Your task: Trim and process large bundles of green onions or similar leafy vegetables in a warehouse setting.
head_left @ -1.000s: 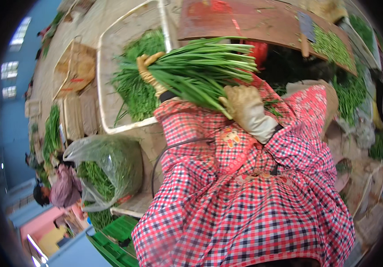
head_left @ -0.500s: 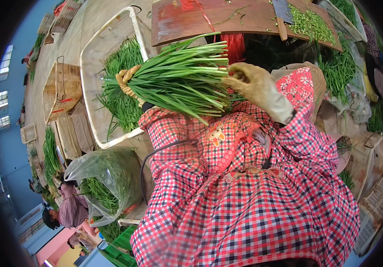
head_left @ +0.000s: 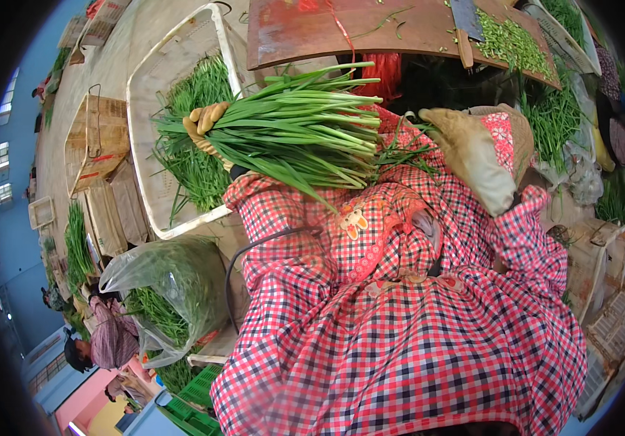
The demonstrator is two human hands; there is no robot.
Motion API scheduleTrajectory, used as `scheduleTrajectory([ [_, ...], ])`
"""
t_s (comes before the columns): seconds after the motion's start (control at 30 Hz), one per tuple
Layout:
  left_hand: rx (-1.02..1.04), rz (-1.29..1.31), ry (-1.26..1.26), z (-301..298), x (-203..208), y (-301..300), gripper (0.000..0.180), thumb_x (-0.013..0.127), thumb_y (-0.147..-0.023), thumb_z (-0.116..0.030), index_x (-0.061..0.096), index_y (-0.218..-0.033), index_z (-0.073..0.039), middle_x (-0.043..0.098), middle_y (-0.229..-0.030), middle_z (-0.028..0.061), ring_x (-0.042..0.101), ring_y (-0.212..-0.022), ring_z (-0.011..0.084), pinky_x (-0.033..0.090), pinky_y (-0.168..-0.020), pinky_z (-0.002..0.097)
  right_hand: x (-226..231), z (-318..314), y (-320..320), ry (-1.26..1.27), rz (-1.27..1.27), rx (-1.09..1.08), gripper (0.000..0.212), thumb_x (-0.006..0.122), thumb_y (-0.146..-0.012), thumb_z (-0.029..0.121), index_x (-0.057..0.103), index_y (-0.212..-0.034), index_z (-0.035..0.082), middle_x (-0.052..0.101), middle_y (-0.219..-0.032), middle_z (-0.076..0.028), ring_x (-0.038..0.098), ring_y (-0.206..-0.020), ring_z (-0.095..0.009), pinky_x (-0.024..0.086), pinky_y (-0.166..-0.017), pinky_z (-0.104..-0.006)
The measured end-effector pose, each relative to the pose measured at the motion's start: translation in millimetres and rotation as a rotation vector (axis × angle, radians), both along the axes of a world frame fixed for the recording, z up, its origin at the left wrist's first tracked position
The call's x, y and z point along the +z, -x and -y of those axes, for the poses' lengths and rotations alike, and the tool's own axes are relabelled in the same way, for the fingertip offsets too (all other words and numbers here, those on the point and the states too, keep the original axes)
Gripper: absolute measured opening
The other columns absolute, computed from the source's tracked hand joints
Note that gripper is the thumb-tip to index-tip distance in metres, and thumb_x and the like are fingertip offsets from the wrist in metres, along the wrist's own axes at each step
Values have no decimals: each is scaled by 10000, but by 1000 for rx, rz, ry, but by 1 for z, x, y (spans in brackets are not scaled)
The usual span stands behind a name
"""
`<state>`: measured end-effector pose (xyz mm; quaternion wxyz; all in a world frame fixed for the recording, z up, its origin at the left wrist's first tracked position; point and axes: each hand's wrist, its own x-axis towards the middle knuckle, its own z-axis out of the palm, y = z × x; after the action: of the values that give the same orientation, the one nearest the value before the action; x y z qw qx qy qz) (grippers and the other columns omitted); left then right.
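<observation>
My left hand (head_left: 207,127), in a tan glove, is closed round a large bunch of garlic chives (head_left: 298,120). The leafy ends lie to the left, and the pale cut stems point right across my lap. To the right of the stems is my right hand (head_left: 465,145), in a stained tan and white glove, apart from the bunch. Its fingers are mostly turned from view, so whether they grip anything is unclear. Loose thin leaves (head_left: 403,156) lie on my checked clothing between the stem ends and that glove. Beside my left hand, a white crate (head_left: 154,189) holds more chives.
A wooden board (head_left: 371,29) stands ahead, with a knife (head_left: 464,33) and chopped green pieces (head_left: 512,47) on it. Red plastic strands (head_left: 381,76) hang below it. A clear bag of greens (head_left: 174,283) is at left; more chives (head_left: 556,120) lie at right.
My right hand has moved away from the stem ends, to the right and towards me. Loose leaves now show beside the stems. My left hand keeps its hold on the bunch.
</observation>
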<state>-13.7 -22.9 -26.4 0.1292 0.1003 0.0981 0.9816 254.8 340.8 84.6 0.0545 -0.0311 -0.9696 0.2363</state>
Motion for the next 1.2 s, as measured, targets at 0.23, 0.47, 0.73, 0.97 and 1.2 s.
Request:
scheduleTrajectory([
  [0.23,-83,-92,-218,-24,28,-12,304,626,-986,-360,714,-945,-73,644,-725,-42,618,-738,112,485,-821,318,9,111,40,-408,-109,217,333,629,-868,196,636,-1131,-8,646,-709,-70,631,-659,-205,465,-594,-374],
  [0.47,-7,1,-49,-19,18,-18,308,592,-999,-393,721,-966,-115,650,-744,-68,612,-806,163,486,-881,345,-15,148,12,-288,-272,171,203,611,-826,128,623,-974,-10,600,-639,-53,624,-617,-221,462,-565,-393],
  [0.73,-46,8,-113,-8,-8,-2,289,632,-970,-383,701,-898,-112,564,-650,-86,529,-654,118,452,-788,304,-8,82,-23,-133,-73,189,258,565,-977,219,601,-747,107,581,-584,-67,602,-525,-198,429,-471,-365],
  [0.97,49,-115,-204,-10,-20,3,316,599,-992,-363,711,-985,-68,626,-705,-57,548,-711,127,455,-842,311,-15,48,12,363,-41,-39,446,662,-940,359,606,-1298,98,633,-1259,-137,588,-1171,-289,463,-1011,-405],
  [1.2,-312,-266,-356,-8,-4,6,272,573,-989,-318,639,-827,-110,630,-725,-50,594,-793,126,464,-910,308,-25,93,40,876,-81,-43,599,748,-842,149,540,-1398,80,627,-1297,-170,610,-1185,-279,471,-1039,-349],
])
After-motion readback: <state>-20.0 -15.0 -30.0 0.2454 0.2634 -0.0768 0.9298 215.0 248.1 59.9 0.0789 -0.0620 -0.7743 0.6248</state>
